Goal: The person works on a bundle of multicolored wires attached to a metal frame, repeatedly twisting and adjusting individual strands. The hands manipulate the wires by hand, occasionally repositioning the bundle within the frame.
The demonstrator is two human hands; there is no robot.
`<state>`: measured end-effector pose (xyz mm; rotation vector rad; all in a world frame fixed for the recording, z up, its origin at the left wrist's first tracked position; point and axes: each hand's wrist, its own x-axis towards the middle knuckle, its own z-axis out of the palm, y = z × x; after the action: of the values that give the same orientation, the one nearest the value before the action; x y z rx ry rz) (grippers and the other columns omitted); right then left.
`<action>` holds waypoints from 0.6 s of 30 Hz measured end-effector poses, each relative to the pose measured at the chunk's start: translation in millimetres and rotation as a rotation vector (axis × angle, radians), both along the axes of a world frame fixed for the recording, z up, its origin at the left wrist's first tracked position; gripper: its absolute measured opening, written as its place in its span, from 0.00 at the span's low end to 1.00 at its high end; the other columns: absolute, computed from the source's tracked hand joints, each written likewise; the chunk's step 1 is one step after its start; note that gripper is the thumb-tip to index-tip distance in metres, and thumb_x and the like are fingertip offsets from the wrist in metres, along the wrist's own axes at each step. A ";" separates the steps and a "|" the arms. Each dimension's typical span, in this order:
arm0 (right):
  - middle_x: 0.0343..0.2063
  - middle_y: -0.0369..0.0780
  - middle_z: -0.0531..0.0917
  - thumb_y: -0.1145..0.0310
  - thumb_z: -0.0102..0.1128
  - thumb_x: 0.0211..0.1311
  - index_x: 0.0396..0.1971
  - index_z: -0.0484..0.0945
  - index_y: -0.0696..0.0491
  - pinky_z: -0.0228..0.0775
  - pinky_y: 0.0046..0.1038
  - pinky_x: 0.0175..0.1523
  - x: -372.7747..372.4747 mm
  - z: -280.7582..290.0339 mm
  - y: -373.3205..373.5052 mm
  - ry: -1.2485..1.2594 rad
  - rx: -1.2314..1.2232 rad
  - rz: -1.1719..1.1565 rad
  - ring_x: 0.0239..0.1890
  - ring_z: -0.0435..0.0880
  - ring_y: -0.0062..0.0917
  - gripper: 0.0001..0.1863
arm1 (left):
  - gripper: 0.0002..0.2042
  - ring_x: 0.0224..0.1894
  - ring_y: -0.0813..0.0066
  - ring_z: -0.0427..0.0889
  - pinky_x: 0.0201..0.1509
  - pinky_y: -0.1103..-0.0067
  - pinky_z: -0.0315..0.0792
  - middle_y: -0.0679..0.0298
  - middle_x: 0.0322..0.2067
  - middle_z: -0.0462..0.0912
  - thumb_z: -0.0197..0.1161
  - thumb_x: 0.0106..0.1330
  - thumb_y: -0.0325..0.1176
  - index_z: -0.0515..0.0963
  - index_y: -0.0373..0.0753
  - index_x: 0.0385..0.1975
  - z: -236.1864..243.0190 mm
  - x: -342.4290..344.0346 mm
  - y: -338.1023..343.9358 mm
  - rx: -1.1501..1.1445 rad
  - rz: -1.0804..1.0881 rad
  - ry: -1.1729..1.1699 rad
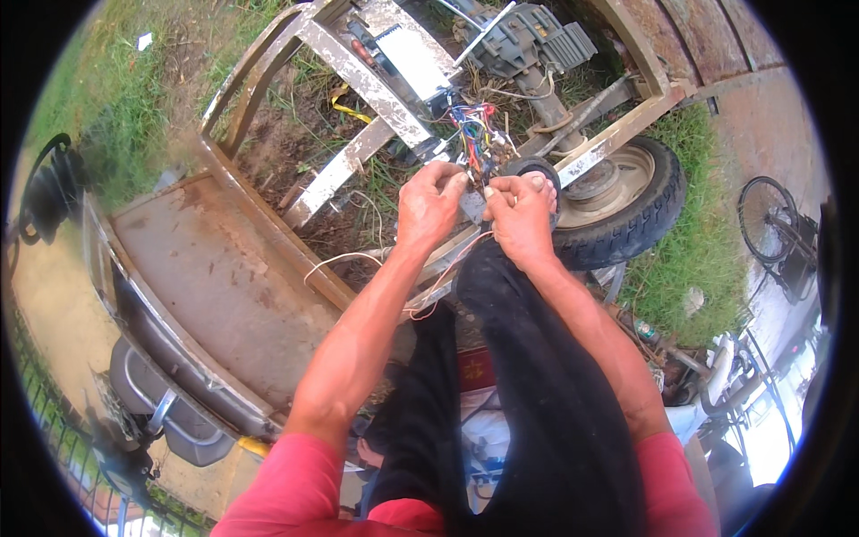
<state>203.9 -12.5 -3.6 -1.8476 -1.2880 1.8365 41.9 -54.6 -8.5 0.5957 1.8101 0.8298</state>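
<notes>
A bundle of coloured wires [474, 125] hangs from a silver box [412, 58] on the paint-flaked metal frame [335, 76]. My left hand [429, 201] pinches wire ends at the bottom of the bundle, its fingertips close to those of my right hand. My right hand [519, 215] is closed on the wires just beside it. A round black item lies behind the right hand's fingers, partly hidden; I cannot tell what it is. Thin pale wires [344, 257] hang loose below the hands.
A wheel with a black tyre [649, 215] and a gearbox-like motor [537, 45] are at the frame's right. A rusty metal floor pan [215, 277] lies at left. My dark-trousered legs are below. Grass [680, 300] and a bicycle [765, 219] are farther right.
</notes>
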 end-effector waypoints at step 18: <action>0.35 0.46 0.90 0.60 0.66 0.73 0.47 0.86 0.58 0.78 0.34 0.48 -6.5 19.7 7.2 -0.147 0.166 0.265 0.37 0.88 0.31 0.16 | 0.09 0.33 0.79 0.80 0.42 0.78 0.76 0.67 0.33 0.85 0.63 0.80 0.36 0.83 0.36 0.45 3.5 -0.4 -2.0 -0.042 0.450 -0.629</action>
<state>197.4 -5.3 16.1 -1.8235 -1.7549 1.6754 41.5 -56.6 -5.0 -0.1192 1.3763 1.1239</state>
